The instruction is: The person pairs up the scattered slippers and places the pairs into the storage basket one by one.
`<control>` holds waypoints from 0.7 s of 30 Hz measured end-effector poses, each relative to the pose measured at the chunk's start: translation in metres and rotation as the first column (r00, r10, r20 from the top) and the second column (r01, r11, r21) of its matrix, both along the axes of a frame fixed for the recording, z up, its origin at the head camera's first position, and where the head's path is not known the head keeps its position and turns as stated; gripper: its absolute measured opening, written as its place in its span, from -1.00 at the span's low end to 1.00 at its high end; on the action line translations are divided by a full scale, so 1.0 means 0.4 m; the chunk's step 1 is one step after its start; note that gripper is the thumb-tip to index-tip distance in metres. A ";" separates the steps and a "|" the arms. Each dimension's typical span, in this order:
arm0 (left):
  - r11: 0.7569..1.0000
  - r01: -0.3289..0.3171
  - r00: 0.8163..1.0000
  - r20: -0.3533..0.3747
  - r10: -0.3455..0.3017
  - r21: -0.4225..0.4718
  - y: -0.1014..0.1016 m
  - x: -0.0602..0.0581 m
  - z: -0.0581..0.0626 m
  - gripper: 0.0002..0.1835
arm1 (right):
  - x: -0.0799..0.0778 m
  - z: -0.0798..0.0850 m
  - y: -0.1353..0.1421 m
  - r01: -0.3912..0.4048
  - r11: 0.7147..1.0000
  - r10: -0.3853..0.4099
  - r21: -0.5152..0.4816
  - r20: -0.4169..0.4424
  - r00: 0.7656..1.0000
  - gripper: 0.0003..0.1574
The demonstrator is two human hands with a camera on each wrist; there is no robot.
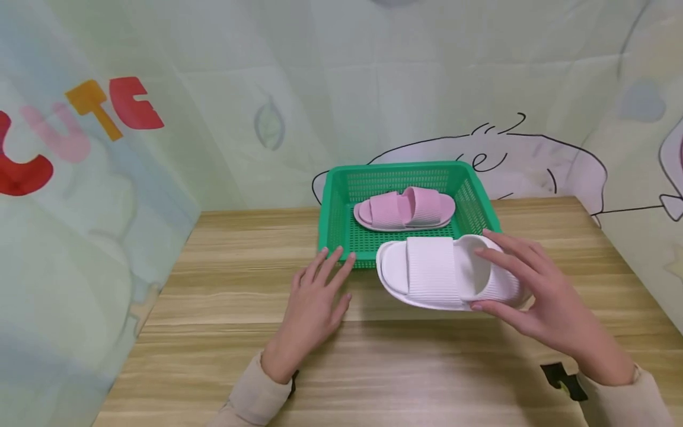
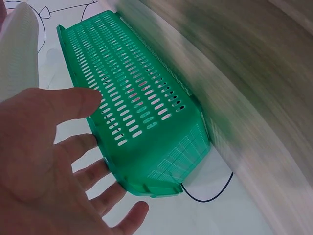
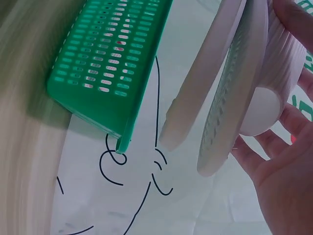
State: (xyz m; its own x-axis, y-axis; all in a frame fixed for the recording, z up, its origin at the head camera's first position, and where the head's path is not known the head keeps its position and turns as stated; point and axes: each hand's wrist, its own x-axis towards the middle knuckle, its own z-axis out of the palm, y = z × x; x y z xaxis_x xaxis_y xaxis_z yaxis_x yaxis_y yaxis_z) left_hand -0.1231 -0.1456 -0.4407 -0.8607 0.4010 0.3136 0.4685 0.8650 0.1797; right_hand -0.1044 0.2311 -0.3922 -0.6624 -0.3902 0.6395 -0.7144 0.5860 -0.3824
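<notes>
My right hand (image 1: 544, 296) grips white slippers (image 1: 429, 270) at one end, thumb below and fingers by the ribbed strap opening. They are raised above the table, in front of the green basket. Two white soles (image 3: 227, 107) show edge-on, one behind the other, in the right wrist view. At the basket's front left corner is my left hand (image 1: 315, 302), fingers spread and reaching to the rim, thumb held apart. The green plastic basket (image 1: 329, 207) has slotted walls. Inside it lie pink slippers (image 1: 386, 210) with ribbed straps. The white slippers overlap its front right part in the head view.
A wood-grain table (image 1: 240, 267) carries the basket near its back edge. Behind it hangs a pale printed cloth (image 1: 224, 118) with line drawings, and coloured letters show on its left side.
</notes>
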 end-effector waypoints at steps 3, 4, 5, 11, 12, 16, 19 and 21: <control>1.000 -0.001 1.000 0.005 0.001 -0.002 0.002 0.002 0.000 -0.21 | -0.022 -0.003 -0.001 -0.028 0.999 0.026 -0.037 -0.052 0.998 0.00; 1.000 -0.002 1.000 0.005 0.002 -0.004 0.002 0.003 0.000 -0.21 | -0.028 -0.001 -0.002 -0.027 0.999 0.025 -0.035 -0.044 0.999 0.00; 1.000 -0.003 1.000 0.007 0.003 -0.005 0.002 0.003 0.001 -0.20 | -0.034 0.002 -0.003 -0.026 0.999 0.025 -0.029 -0.038 0.999 0.00; 1.000 -0.014 1.000 0.012 0.014 -0.017 0.006 0.003 0.004 -0.18 | -0.071 0.024 -0.018 -0.007 0.998 0.008 0.060 -0.018 1.000 -0.02; 1.000 -0.015 1.000 0.012 0.015 -0.018 0.007 0.003 0.005 -0.18 | -0.078 0.028 -0.022 -0.003 0.997 0.004 0.075 -0.022 1.000 -0.02; 1.000 -0.016 1.000 0.023 0.016 -0.022 0.007 0.004 0.005 -0.17 | -0.107 0.035 -0.034 -0.008 0.996 0.012 0.091 -0.043 0.999 -0.02; 0.999 -0.017 0.999 0.029 0.017 -0.029 0.008 0.004 0.004 -0.16 | -0.127 0.036 -0.038 -0.016 0.995 0.021 0.094 -0.047 0.999 -0.02; 0.999 -0.017 0.999 0.034 0.018 -0.032 0.009 0.005 0.005 -0.16 | -0.136 0.035 -0.038 -0.020 0.995 0.024 0.101 -0.047 0.999 -0.02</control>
State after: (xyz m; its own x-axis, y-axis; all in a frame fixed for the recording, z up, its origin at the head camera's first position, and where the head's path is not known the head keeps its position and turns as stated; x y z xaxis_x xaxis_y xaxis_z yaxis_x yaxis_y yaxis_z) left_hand -0.1213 -0.1418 -0.4386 -0.8776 0.3951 0.2714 0.4474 0.8784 0.1680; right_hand -0.1589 0.2157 -0.3781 -0.6225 -0.4680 0.6273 -0.7436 0.6035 -0.2877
